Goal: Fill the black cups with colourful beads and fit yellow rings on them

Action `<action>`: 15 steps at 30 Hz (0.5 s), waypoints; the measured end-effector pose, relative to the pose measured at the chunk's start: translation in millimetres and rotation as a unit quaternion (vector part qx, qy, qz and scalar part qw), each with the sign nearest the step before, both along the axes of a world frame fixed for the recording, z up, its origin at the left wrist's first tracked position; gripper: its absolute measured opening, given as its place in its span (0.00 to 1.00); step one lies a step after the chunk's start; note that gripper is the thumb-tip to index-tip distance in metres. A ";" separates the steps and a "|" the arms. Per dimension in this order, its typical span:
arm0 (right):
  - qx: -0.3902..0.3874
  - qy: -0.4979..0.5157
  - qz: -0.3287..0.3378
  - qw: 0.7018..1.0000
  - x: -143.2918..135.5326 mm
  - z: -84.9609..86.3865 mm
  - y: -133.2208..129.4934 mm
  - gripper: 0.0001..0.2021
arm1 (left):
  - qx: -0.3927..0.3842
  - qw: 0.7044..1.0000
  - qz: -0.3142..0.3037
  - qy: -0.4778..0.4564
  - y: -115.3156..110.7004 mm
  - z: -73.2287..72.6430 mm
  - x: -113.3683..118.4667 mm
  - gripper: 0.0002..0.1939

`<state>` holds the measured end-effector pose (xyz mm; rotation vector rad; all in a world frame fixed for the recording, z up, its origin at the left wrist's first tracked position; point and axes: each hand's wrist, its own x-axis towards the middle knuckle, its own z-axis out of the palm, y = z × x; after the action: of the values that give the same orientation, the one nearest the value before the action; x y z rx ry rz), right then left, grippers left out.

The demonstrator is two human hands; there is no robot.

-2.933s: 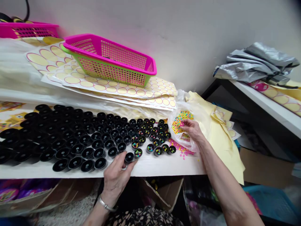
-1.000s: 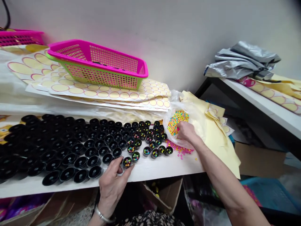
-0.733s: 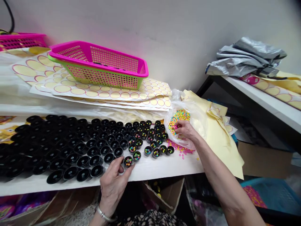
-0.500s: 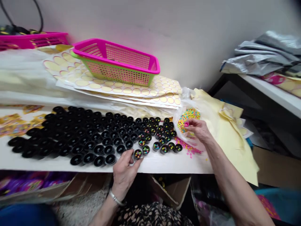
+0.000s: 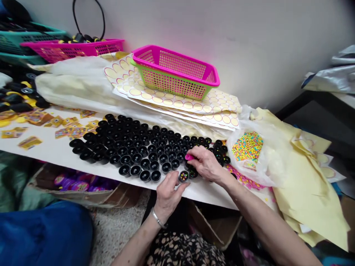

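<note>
My left hand (image 5: 167,193) has its thumb and fingers around a small black cup (image 5: 183,177) with colourful candy beads in it, at the front edge of the group. Pinched in my right hand (image 5: 205,164) is a small pink cap-like scoop (image 5: 189,157), tilted above the cups just behind that one. Many black cups (image 5: 135,159) stand close together to the left, their insides dark. Beads show in several cups at the right, some of them hidden by my right hand. A clear plastic bag (image 5: 267,162) at the right holds multicoloured beads (image 5: 247,147).
Pink beads (image 5: 245,179) lie loose beside the bag. A pink and green basket (image 5: 174,79) stands on sheets of round stickers (image 5: 166,99) at the back. Yellow packets (image 5: 70,127) lie left on the white table (image 5: 111,171). A box of purple packages (image 5: 83,181) sits below.
My right hand has moved left from the bead bag to the cups, carrying the pink scoop. My left hand stays at a bead-filled cup. The view has turned left.
</note>
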<state>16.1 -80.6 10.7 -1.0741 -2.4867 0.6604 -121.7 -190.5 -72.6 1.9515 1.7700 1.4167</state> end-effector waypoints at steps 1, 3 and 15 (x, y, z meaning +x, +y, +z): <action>0.029 -0.039 0.002 0.999 -4.5 -0.1 1.3 0.05 | 0.000 1.000 -0.001 0.002 -0.2 -0.8 -0.1 0.13; 0.074 -0.107 0.006 0.991 -12.0 0.8 3.5 0.06 | -0.002 1.000 -0.004 0.004 -0.5 -2.9 -0.5 0.12; 0.185 -0.277 0.071 0.940 -35.8 17.9 4.1 0.08 | 0.009 1.000 -0.007 0.003 1.0 -7.6 -1.6 0.13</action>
<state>-19.7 -76.6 28.6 -1.0416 -3.0125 -0.1137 -123.4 -189.6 -80.2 1.9750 1.7480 1.4296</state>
